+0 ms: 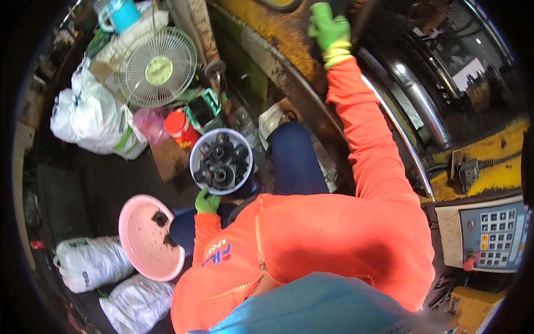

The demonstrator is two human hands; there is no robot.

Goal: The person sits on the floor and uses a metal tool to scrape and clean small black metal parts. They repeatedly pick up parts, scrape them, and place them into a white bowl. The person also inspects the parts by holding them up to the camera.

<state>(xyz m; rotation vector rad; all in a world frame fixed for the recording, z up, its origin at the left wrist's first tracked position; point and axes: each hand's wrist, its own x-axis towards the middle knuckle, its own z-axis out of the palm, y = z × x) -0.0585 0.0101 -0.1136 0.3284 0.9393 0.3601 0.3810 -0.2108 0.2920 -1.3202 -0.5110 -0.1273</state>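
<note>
My right hand (332, 32), in a green glove with a yellow cuff, reaches far forward to the worn yellow machine frame (297, 47). Its fingers are stretched and partly apart, and I see nothing held in them. My left hand (207, 202), also green-gloved, is at the near rim of a pale round bucket (248, 170). Its fingers look curled on that rim, though part of the grip is hidden. Several black, hollow moulded parts (224, 177) fill the bucket, which stands by my legs.
A pink basin (129, 236) with a few dark pieces lies left of my legs. Beyond the bucket stand a red-lidded container (177, 123), a fan (158, 69) and white plastic bags (92, 114). Metal bars (414, 92) and a button panel (497, 236) are on the right.
</note>
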